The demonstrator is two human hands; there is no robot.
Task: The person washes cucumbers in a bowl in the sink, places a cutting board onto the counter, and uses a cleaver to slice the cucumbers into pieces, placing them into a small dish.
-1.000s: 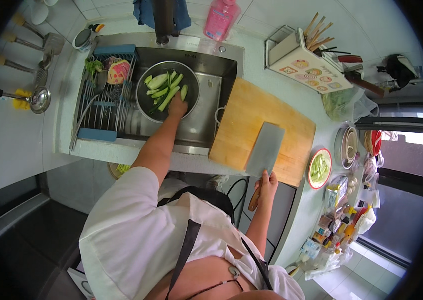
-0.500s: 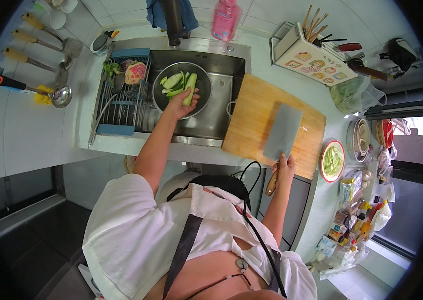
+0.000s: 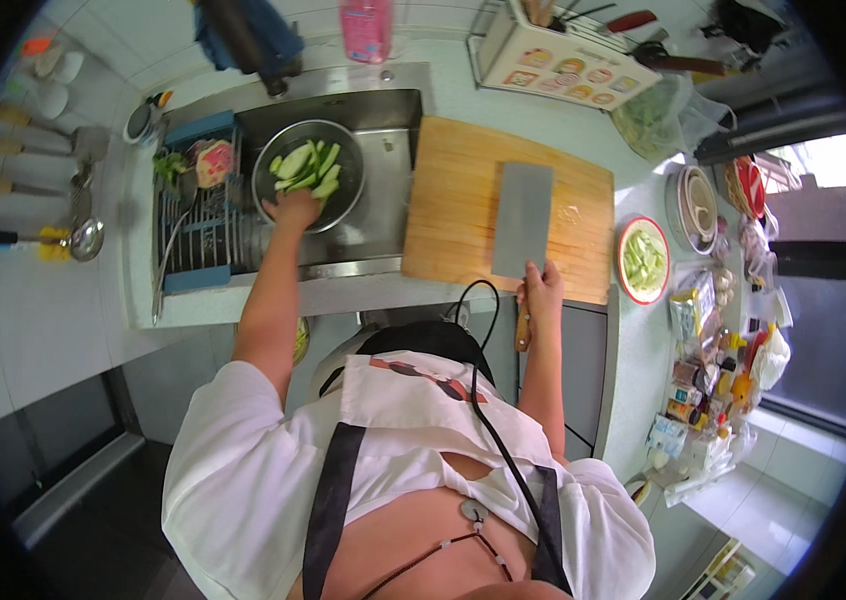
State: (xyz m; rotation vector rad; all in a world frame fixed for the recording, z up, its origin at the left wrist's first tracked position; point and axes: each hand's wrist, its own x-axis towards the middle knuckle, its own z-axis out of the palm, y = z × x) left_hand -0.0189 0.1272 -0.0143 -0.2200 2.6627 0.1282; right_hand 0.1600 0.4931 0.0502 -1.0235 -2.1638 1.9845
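My left hand (image 3: 293, 207) is at the near rim of a round metal bowl (image 3: 351, 192) in the sink, its fingers curled over the edge and partly blurred. Pale green vegetable pieces (image 3: 308, 165), long and cut, lie in the bowl. The handle of a cleaver is in my right hand (image 3: 541, 285). Its broad grey blade (image 3: 523, 215) rests flat or nearly flat over the wooden cutting board (image 3: 453, 190). A few small scraps show on the board, right of the blade.
A red-rimmed plate (image 3: 624, 270) of sliced green vegetable stands right of the board. Left of the bowl, a drying rack (image 3: 205, 225) spans the sink. The faucet (image 3: 261, 55) rises behind it. A utensil holder (image 3: 568, 70), stacked baskets (image 3: 693, 205) and condiments line the counter.
My left hand has let the long green piece go into the bowl and moved to the near rim. The right hand still holds the cleaver over the board. The view has shifted.
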